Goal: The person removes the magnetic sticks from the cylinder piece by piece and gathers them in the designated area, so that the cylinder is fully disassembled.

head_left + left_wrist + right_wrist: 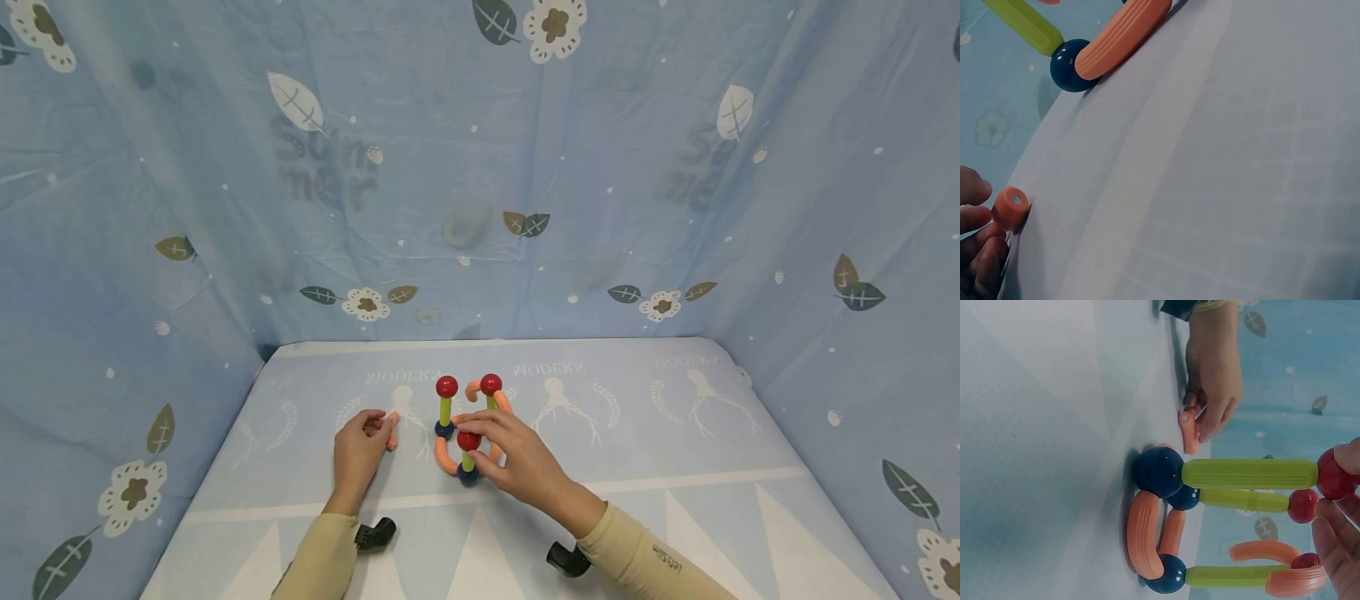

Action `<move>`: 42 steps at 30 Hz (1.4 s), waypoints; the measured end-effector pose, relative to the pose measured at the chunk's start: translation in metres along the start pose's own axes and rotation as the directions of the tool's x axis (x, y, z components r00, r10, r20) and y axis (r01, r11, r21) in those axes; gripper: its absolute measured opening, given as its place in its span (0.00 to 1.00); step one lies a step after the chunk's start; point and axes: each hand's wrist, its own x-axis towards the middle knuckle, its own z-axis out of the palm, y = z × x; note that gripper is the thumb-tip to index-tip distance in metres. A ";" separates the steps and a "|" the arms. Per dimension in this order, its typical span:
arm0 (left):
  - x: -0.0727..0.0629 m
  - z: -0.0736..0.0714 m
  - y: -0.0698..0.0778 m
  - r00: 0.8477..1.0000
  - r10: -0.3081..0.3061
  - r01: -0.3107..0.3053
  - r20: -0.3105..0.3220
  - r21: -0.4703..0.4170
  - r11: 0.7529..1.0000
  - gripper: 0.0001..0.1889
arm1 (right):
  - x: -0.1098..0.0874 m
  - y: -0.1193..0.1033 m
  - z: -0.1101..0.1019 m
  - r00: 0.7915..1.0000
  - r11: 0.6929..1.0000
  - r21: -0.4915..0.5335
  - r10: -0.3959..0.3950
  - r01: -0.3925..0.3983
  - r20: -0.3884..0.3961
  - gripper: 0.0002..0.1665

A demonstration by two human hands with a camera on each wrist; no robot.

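My left hand (358,457) pinches a curved orange rod (392,443) at the tabletop, left of a toy structure; a hole shows in the rod's end (1012,209). On the structure's near post, my right hand (525,458) grips the red ball (1334,475) between thumb and fingers. Dark blue balls (1159,472) joined by curved orange rods (1143,534) form the base. Green rods (1250,474) rise from them, each topped by a red ball (446,386). Curved orange rods (1297,582) also meet the back right red ball (491,384), partly behind my right hand.
The table (660,442) bears a pale printed cover. Blue patterned cloth (480,167) hangs behind it and along both sides. A black wrist device (375,534) sits at the left sleeve, and another (567,559) at the right.
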 end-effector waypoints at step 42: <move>-0.004 -0.003 0.004 0.998 0.063 -0.063 0.004 -0.043 0.997 0.20 | -0.014 0.008 -0.014 0.997 0.999 -0.017 0.047 -0.048 -0.057 0.28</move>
